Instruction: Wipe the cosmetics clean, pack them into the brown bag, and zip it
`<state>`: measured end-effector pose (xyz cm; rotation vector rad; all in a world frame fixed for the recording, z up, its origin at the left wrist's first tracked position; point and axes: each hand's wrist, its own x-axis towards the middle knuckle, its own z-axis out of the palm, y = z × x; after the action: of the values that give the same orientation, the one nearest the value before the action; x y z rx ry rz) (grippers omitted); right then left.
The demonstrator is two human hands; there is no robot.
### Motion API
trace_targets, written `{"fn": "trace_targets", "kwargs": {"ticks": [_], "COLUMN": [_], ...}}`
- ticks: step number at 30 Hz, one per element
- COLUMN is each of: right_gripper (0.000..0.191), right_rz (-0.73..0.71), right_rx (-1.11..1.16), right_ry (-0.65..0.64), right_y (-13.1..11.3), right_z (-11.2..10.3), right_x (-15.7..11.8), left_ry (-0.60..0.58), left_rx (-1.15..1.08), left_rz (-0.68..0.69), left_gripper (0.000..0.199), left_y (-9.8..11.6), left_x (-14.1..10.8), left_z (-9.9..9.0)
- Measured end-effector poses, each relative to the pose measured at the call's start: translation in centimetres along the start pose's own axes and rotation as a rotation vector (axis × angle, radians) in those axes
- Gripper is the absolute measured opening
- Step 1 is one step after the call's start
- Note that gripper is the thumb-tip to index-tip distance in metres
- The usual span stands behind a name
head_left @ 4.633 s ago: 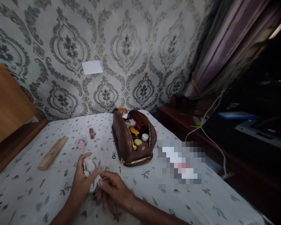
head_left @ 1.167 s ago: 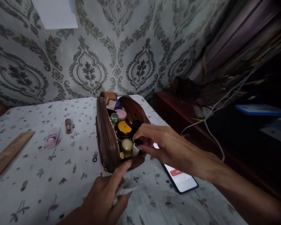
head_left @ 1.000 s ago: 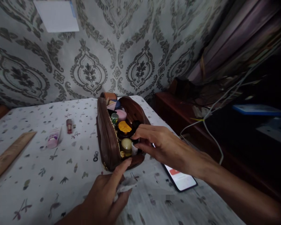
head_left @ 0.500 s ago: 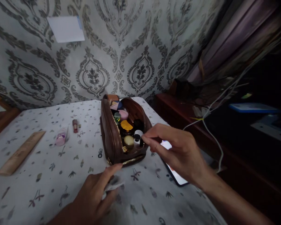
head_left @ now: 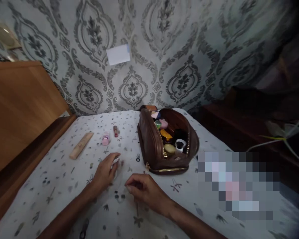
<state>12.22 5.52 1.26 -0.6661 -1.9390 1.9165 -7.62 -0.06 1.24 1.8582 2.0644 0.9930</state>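
My left hand (head_left: 105, 172) is closed round a small white crumpled piece (head_left: 115, 161) that looks like tissue; the fingers partly cover it. Just to its right, low over the bedsheet, my right hand (head_left: 149, 194) has thumb and fingertips pinched together, and anything between them is too small to make out. Beyond my right hand stands an open brown cosmetic bag (head_left: 150, 142) with a gold zip. Inside it are an amber-lidded jar (head_left: 166, 134), a cream round lid (head_left: 169, 148), a white-and-black item (head_left: 180, 145) and a pink item (head_left: 163, 124).
Left of the bag lie a beige tube (head_left: 81, 146), a small pink-capped bottle (head_left: 105, 138) and a dark red lip gloss tube (head_left: 115, 131). A wooden panel (head_left: 22, 113) borders the left side. A white cable (head_left: 266, 144) and a blurred-out patch (head_left: 235, 186) are at right.
My right hand has left the bag's near right edge and come left, near my left hand. My left hand has moved forward, towards the small items. The view has swung left.
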Motion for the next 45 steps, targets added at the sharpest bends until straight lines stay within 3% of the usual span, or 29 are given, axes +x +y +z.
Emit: {"fn": "trace_targets", "kwargs": {"ticks": [3,6,11,16,20,25,27,32,39,45], "right_gripper": [0.018,0.026,0.034,0.036,0.048,0.063,0.064,0.047,0.043,0.038], "right_rz": [0.068,0.109,0.134,0.106,0.077,0.061,0.055,0.015,0.005,0.044], "right_rx": [0.163,0.260,0.387,0.444,0.533,0.726,0.822,0.961,0.913,0.756], "right_ry": [-0.010,0.013,0.072,0.137,0.099,0.144,0.157,0.167,0.266,0.267], "right_y": [0.2,0.3,1.0,1.5,1.8,2.1,2.1,1.7,1.6,2.1], "right_z": [1.5,2.4,3.3,2.9,2.2,2.3,2.7,3.5,4.1,5.7], "right_x": [1.5,2.5,3.1,2.5,2.3,2.4,2.5,2.7,2.2,1.7], "left_ry": [0.072,0.135,0.121,0.072,0.090,0.111,0.190,0.082,0.066,0.114], "left_rx": [0.158,0.369,0.451,0.475,0.425,0.299,0.175,0.250,0.426,0.547], "left_rz": [-0.003,-0.148,-0.289,-0.350,-0.309,-0.191,-0.026,0.242,0.403,0.370], "left_gripper": [0.035,0.038,0.046,0.044,0.035,0.033,0.031,0.028,0.027,0.027], "left_y": [-2.0,-3.7,-5.9,-7.0,-7.2,-4.1,-1.8,2.6,4.1,5.3], "left_x": [1.6,4.3,7.9,8.8,7.6,2.3,-0.3,-4.5,-4.7,-2.4], "left_z": [-1.8,-3.3,-3.0,-1.7,-2.7,-3.5,-2.9,-0.3,0.2,0.5]}}
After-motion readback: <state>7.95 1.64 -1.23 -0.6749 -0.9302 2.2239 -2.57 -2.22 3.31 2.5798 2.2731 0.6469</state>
